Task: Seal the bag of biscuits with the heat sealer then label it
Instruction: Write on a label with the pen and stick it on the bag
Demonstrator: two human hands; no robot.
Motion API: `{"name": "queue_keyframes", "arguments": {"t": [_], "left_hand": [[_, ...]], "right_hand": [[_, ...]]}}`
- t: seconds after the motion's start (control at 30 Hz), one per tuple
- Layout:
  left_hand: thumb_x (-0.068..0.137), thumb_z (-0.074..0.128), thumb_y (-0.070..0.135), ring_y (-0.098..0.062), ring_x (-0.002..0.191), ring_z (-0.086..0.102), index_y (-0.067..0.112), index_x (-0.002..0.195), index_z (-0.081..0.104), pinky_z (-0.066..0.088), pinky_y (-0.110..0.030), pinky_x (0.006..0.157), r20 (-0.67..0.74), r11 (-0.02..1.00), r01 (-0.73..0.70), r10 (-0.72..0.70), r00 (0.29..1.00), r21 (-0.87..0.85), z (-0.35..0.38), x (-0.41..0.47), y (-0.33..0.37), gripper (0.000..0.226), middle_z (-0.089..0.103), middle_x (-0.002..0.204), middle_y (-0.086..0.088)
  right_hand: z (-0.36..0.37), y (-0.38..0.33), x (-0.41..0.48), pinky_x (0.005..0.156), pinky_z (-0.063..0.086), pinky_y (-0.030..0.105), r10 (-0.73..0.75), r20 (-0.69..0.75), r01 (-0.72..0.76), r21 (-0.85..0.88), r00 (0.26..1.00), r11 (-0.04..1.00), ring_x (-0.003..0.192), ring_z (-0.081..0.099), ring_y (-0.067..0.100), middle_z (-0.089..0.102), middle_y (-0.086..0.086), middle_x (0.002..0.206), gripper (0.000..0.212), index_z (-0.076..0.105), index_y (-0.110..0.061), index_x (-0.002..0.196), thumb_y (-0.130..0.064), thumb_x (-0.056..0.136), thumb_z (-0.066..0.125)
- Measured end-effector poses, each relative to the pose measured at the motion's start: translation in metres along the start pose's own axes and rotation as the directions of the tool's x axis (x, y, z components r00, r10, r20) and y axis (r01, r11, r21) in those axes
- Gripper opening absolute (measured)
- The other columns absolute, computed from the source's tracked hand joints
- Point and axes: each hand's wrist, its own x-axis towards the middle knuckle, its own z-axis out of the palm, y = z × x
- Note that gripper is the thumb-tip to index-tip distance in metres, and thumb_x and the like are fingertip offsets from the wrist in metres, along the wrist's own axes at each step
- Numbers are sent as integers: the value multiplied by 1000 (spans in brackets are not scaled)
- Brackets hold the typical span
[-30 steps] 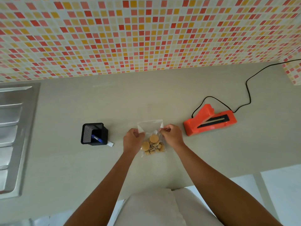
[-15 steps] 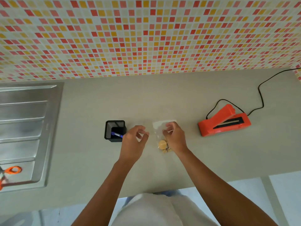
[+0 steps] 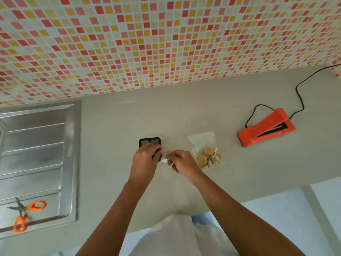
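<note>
Bag of biscuits point(image 3: 202, 143): clear plastic, lying flat on the table point(image 3: 110, 126), right of centre. We note round biscuits point(image 3: 208, 156) heaped in its lower end. It lies just right of the right hand, apart from it.

Heat sealer point(image 3: 265, 129): orange, to the upper right of the bag and well apart from it. Its black cord point(image 3: 299, 93) runs off toward the upper right corner.

Label point(image 3: 163, 160): a small white slip at centre, between the two hands.

Right hand point(image 3: 181, 162): fingers curled, pinching the label's right end.

Left hand point(image 3: 145, 162): fingers curled at the label's left end. We cannot tell what it grips.

Pen holder point(image 3: 149, 141): black mesh, partly hidden behind the left hand. A blue pen point(image 3: 158, 150) shows at the fingers.

Sink point(image 3: 36, 145): steel, at the left edge. Scissors point(image 3: 27, 213) with orange handles lie on it, lower left.

Wall point(image 3: 166, 43): small coloured tiles across the top.
</note>
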Motion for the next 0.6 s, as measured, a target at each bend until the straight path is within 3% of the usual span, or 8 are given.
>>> {"name": "queue_keyframes", "arguments": {"t": [0.1,0.2,0.3,0.4,0.5,0.6], "left_hand": [[83,74,3,-6,76,66,9,93,75,49,-9,69,-149,975,51,-84,985,-215,-22,5,23,12,71,90,0],[84,75,11,-7,78,71,11,93,74,53,-13,68,-157,871,163,-261,952,-464,-37,7,46,9,74,87,4],[85,74,14,-11,68,69,12,89,73,52,-15,63,-103,783,203,-321,941,-588,-43,9,61,4,73,77,8],[87,72,17,-14,65,67,15,87,72,52,-16,60,-25,786,224,-291,956,-577,-39,9,58,2,72,74,5],[92,66,18,-7,65,67,11,84,71,55,-18,56,37,881,173,-174,984,-441,-33,8,47,11,69,71,2],[97,58,20,-14,51,55,8,69,58,50,-32,50,60,957,72,-58,997,-279,-25,9,39,30,54,57,2]], "right_hand": [[4,-15,-11,53,30,27,71,161,-110,251,984,962,52,44,11,62,1,72,48,77,-14,94,-52,99,48],[5,-28,-18,56,25,29,-15,228,-107,514,974,851,55,38,11,58,1,74,51,76,-17,101,-58,97,46],[5,-43,-23,54,23,26,-87,177,-54,667,980,743,54,36,8,54,-3,73,35,74,-20,92,-48,95,54],[0,-51,-22,49,26,21,-111,96,3,741,989,671,52,34,7,50,-5,69,27,72,-17,98,-39,95,58],[-4,-52,-19,49,27,23,-81,-17,71,688,997,723,48,32,8,45,-2,62,25,70,-15,85,-36,95,60],[-5,-49,-20,49,27,24,-70,-84,108,639,994,762,48,32,11,42,0,60,28,69,-15,78,-33,97,60]]}}
